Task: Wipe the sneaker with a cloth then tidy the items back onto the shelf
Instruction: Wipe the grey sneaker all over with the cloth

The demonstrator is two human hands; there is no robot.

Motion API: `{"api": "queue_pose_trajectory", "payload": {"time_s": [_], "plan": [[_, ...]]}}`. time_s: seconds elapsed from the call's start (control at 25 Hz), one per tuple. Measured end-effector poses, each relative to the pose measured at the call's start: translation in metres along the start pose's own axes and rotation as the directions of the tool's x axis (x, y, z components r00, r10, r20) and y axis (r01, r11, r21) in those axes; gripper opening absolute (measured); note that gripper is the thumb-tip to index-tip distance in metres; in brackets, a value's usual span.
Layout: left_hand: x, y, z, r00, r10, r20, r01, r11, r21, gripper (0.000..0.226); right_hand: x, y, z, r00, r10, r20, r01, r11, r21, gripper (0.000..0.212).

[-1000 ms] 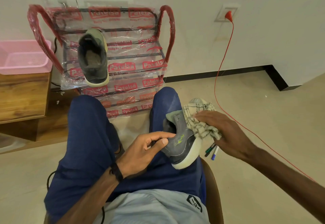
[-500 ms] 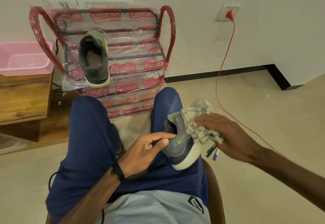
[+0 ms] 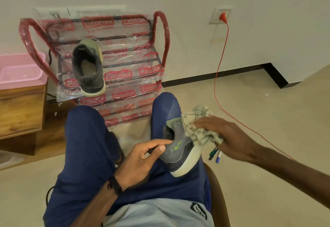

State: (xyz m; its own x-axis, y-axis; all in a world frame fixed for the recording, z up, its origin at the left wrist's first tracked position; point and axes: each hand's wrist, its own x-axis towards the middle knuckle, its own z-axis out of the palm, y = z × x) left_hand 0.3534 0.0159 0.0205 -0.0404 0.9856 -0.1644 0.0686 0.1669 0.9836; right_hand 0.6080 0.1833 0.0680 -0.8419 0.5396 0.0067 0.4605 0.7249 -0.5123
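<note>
A grey sneaker (image 3: 180,151) with a white sole and green logo lies on my right thigh, heel towards me. My left hand (image 3: 142,160) grips its collar, thumb on the outer side. My right hand (image 3: 228,137) presses a checked white cloth (image 3: 200,128) against the sneaker's front part, which the cloth hides. The matching sneaker (image 3: 88,68) rests on a red shoe rack (image 3: 159,35) wrapped in printed plastic, straight ahead against the wall.
Marker pens (image 3: 215,154) lie on the floor under my right hand. A red cable (image 3: 218,77) runs from a wall socket across the floor on the right. A pink tray (image 3: 21,69) sits on a wooden cabinet (image 3: 21,110) at left. I sit on a chair.
My right hand with the cloth has slid slightly along the sneaker's front, back and forth. My left hand stays on the collar, and the sneaker holds its place.
</note>
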Motion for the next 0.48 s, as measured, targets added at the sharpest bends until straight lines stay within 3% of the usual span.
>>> {"api": "queue_pose_trajectory", "payload": {"time_s": [0.12, 0.32, 0.48], "plan": [[-0.006, 0.002, 0.002, 0.998, 0.011, -0.065, -0.013, 0.999, -0.032, 0.027, -0.014, -0.014, 0.009, 0.986, -0.155, 0.064, 0.155, 0.988, -0.005, 0.048], [-0.016, 0.02, 0.007, 0.993, 0.084, -0.089, -0.08, 0.996, 0.041, 0.028, -0.003, 0.024, 0.003, 0.996, 0.062, -0.072, -0.064, 0.997, -0.03, 0.054], [-0.038, 0.019, -0.001, 0.997, 0.037, -0.071, -0.026, 0.99, 0.139, 0.027, -0.008, 0.006, 0.014, 0.995, -0.065, -0.08, 0.062, 0.997, -0.045, 0.052]]}}
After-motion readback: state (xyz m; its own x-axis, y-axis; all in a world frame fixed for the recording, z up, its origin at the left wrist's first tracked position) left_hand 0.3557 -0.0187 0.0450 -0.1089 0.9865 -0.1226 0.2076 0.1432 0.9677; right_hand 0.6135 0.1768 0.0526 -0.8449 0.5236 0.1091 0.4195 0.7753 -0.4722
